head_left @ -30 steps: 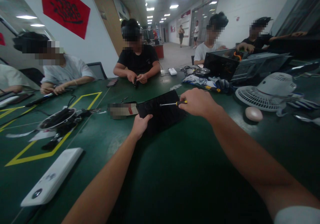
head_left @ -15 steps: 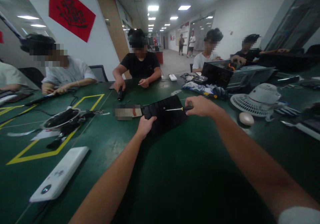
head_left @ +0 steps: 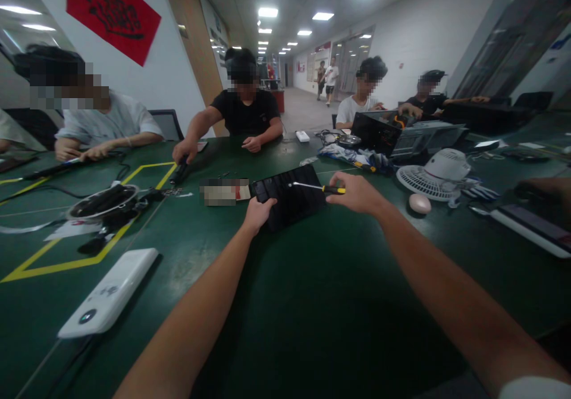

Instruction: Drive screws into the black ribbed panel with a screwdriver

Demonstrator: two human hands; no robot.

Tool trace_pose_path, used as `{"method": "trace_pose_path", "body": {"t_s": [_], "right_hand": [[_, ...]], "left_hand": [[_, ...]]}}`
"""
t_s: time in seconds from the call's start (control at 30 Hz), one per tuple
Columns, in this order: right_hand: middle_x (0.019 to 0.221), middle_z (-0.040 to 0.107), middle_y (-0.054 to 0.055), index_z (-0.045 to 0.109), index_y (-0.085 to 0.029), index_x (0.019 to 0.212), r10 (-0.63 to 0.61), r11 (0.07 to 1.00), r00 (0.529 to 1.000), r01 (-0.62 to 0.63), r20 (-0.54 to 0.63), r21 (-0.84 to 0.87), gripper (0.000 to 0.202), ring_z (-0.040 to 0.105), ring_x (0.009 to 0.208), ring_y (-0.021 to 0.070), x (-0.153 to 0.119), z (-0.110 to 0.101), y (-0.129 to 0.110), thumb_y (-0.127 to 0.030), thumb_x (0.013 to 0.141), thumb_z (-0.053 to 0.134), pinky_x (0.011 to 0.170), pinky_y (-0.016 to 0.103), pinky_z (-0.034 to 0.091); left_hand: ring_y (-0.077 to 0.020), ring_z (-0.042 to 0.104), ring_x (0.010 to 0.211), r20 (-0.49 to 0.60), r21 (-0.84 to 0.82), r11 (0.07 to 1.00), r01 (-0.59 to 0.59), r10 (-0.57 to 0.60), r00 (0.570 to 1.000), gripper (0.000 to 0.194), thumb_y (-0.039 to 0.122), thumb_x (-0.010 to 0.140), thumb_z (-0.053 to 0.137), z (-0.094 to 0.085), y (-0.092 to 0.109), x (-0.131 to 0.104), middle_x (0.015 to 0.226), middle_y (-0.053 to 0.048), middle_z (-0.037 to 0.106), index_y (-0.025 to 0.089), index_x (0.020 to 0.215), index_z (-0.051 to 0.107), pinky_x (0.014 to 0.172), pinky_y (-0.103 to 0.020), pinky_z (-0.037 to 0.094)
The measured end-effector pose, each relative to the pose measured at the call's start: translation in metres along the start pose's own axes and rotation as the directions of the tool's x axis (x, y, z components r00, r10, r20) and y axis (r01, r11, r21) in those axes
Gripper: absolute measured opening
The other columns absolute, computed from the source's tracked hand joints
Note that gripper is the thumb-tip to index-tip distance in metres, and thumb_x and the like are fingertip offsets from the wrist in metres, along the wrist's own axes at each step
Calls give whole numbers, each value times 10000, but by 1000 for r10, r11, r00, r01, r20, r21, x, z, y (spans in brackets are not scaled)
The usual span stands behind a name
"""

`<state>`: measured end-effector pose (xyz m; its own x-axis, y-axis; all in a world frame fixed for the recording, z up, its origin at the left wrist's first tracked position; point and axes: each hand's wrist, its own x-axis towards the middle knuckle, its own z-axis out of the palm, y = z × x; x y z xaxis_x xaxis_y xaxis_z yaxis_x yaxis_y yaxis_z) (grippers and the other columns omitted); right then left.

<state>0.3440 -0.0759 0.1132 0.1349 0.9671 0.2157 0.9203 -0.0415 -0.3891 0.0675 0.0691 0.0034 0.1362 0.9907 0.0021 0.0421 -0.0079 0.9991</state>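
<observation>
A flat black panel (head_left: 297,206) is tilted above the green table (head_left: 285,304), its left edge gripped by my left hand (head_left: 259,213) with the thumb on top. My right hand (head_left: 354,192) is closed round the yellow-and-black handle of a screwdriver (head_left: 312,187). The screwdriver's shaft points left across the panel, its tip near a small pale spot on the panel's upper part. Just left of the panel lies a small box (head_left: 223,192) with a red mark, partly pixelated.
At the left are a white power bank (head_left: 109,292) and a round frame with black parts (head_left: 103,201). A white fan (head_left: 439,176), a pinkish mouse (head_left: 419,204) and an open metal case (head_left: 414,137) stand at the right. Several people sit around the table.
The view has shifted slightly. The screwdriver now slants up to the left, with more of its yellow handle showing. Across the table, a person's hand with a black tool has moved left.
</observation>
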Motion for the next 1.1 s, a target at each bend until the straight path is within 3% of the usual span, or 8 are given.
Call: {"method": "trace_pose_path", "body": {"t_s": [0.2, 0.53, 1.1], "right_hand": [[1050, 831, 84, 833, -245, 1037, -88, 996, 994, 87, -67, -20, 229, 736, 982, 272, 11, -9, 3, -408, 883, 785, 853, 386, 522], [979, 844, 87, 890, -270, 1034, -154, 974, 980, 130, -123, -186, 244, 755, 959, 326, 21, -44, -11, -405, 875, 764, 783, 422, 516], [979, 832, 86, 890, -280, 1072, -183, 969, 976, 159, -118, -187, 240, 730, 965, 320, 17, -40, -20, -419, 924, 762, 822, 432, 513]], "left_hand": [[-332, 802, 1008, 0, -17, 1000, -20, 20, 1000, 397, 342, 667, 895, -3, -5, 3, 1030, -122, 847, 176, 1013, 793, 984, -482, 616], [-309, 780, 900, -76, 33, 999, -20, 23, 997, 354, 362, 622, 876, 0, -2, -3, 879, -73, 803, 175, 907, 778, 950, -458, 614], [-314, 795, 949, -72, 19, 1000, 5, -4, 997, 434, 366, 618, 891, -2, -1, -4, 970, -106, 824, 164, 985, 780, 987, -466, 626]]}}
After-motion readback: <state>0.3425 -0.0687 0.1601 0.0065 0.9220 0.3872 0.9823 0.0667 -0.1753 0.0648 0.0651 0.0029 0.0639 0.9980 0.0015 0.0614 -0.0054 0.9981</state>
